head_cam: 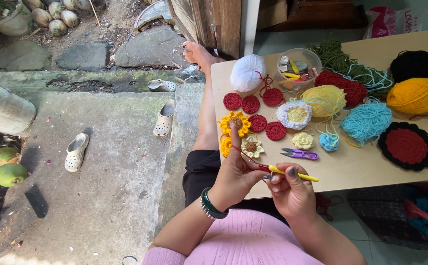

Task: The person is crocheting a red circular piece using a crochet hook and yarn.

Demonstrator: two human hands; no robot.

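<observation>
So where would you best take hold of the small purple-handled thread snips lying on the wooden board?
Probably by the purple handle end of the small purple-handled thread snips, coming from above on the right. They lie flat on the light wooden board with the pointed metal tips facing left toward the crocheted flowers, so the handle is the blunt, wider part, and that side has bare board around it.

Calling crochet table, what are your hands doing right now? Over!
Left hand pinching red yarn, forefinger up. Right hand gripping yellow crochet hook at the stitch. Purple snips just beyond on the table, not touching. Over.
</observation>
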